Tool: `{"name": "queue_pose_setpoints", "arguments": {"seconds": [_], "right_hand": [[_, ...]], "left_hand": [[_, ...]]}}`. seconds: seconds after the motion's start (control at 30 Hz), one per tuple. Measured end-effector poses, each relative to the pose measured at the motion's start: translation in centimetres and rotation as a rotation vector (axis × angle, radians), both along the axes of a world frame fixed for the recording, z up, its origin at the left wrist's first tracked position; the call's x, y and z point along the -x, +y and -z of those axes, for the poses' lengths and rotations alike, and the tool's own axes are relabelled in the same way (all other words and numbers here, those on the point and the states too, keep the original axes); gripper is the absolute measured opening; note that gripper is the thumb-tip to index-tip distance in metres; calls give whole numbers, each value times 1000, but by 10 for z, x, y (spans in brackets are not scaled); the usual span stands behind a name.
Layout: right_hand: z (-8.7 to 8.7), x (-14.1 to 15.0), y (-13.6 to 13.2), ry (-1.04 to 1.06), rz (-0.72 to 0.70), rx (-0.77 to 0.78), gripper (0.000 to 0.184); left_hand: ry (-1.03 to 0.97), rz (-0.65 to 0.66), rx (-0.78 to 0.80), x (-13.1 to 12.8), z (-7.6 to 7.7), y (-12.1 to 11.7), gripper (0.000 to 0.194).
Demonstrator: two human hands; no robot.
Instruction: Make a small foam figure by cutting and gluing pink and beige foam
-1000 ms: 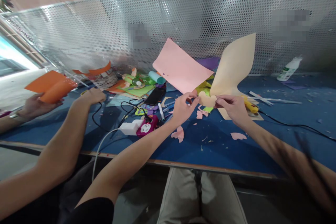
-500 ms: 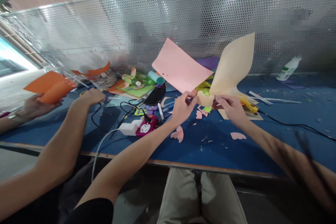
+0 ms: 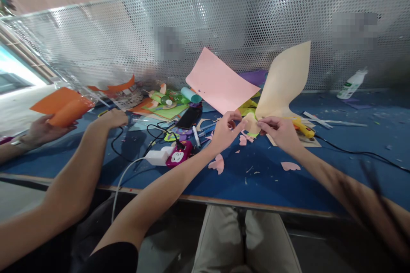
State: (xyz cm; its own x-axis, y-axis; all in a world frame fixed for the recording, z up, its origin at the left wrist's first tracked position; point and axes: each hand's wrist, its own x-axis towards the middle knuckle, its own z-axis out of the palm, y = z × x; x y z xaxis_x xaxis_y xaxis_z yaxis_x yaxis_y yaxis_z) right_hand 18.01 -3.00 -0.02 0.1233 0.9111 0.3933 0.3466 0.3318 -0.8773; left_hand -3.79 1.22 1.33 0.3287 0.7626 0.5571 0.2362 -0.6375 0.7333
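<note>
Hands (image 3: 247, 128) pinch a small, scalloped cream cutout (image 3: 251, 122).

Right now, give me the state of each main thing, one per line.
Cream cutout: pinched by left hand and right hand.
Cream sheet: bent, far end raised.
Pink sheet: unrolled.
Blue paper: rolled.
Phone: screen dark.
Glue gun: lying down, unheld.
Orange sheet: curled, held by another person's hand.
White bottle: unheld.

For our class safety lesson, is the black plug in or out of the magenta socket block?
In: the black plug sits against the magenta socket block, with no bare prongs showing.
</note>
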Motion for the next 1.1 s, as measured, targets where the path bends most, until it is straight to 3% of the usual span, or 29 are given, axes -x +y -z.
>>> {"name": "queue_pose_setpoints", "arguments": {"seconds": [0.17,0.3,0.53,0.67,0.83,1.1], "right_hand": [[0,2,-2,69,-29,33,24],[0,3,-5,-91,-97,68,24],[-3,2,-7,-227,-12,-132,33],[-2,-1,-8,-267,-22,-278,16],[-3,-1,-9,-306,-36,-332,14],[-1,0,-10,-225,-9,-410,9]], "left_hand": [[96,107,113,-2,3,0,40],[16,129,132,-1,3,0,36],[136,124,-19,2,0,-2,36],[174,123,-165,2,0,-1,28],[210,104,-320,3,0,1,25],[265,184,-230,1,2,-3,28]]}}
